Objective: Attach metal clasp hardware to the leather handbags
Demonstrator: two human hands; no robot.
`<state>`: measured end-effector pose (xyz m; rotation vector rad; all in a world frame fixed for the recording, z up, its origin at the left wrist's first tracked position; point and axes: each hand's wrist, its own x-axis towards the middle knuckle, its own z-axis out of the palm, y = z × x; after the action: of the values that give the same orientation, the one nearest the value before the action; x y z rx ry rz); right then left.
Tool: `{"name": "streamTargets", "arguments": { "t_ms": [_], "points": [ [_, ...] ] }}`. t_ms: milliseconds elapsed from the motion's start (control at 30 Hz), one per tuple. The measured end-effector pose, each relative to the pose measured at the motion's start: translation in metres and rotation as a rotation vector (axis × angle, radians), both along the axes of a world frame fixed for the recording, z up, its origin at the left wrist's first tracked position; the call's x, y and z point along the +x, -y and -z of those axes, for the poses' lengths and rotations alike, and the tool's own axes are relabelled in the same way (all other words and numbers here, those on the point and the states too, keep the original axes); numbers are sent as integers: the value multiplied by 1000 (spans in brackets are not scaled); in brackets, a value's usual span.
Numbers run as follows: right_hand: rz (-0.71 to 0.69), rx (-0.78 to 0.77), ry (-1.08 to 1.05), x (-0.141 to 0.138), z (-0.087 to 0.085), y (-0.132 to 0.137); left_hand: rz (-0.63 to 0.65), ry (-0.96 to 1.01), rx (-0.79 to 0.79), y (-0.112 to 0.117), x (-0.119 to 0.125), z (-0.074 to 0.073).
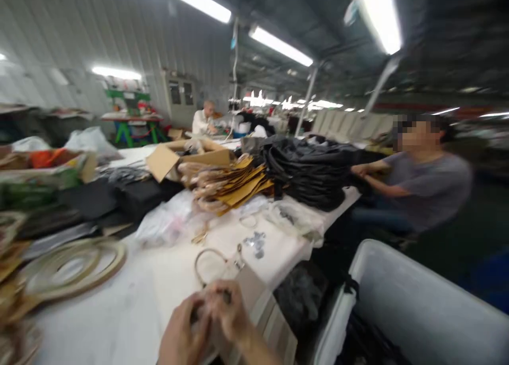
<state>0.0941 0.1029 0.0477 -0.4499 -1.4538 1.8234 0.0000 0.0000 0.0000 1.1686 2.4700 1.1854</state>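
At the front edge of the white table, my left hand and my right hand are held close together with curled fingers. A small dark thing shows between the fingers, blurred and mostly covered. Just beyond them lies a beige bag with a thin curved handle standing up from it. Several more beige pieces are stacked beneath, partly hidden by my right forearm. Small silvery pieces are scattered past the bag, and gold-coloured metal parts lie to their left.
A large white bin with dark material inside stands at right. Rolled strips lie left. Farther back are brown stacked pieces, an open cardboard box and a black fabric pile. A seated person touches that pile.
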Motion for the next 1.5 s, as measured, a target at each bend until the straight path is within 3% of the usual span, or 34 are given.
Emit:
{"name": "streamTargets", "arguments": {
  "t_ms": [67,133,333,567,733,933,1233,1367,1500],
  "points": [
    [-2,-77,-94,0,12,-3,74,5,-16,7,0,2],
    [57,-81,-218,2,15,-12,48,11,-41,8,0,-2],
    [63,-122,-410,8,-5,-22,18,92,-72,3,5,-14],
    [78,-108,-404,-6,12,-4,22,110,-63,4,4,-11],
    [107,-83,-405,-5,14,2,33,108,-69,3,3,-10],
    [213,5,-341,-11,16,13,91,83,-50,5,3,-6],
    [196,193,-154,-27,33,17,131,63,-43,10,1,-8],
    [172,133,-193,-27,22,8,141,-11,-50,11,5,-7],
    [290,53,-317,-22,-4,-8,134,-103,-105,11,11,-5]
  ]
}}
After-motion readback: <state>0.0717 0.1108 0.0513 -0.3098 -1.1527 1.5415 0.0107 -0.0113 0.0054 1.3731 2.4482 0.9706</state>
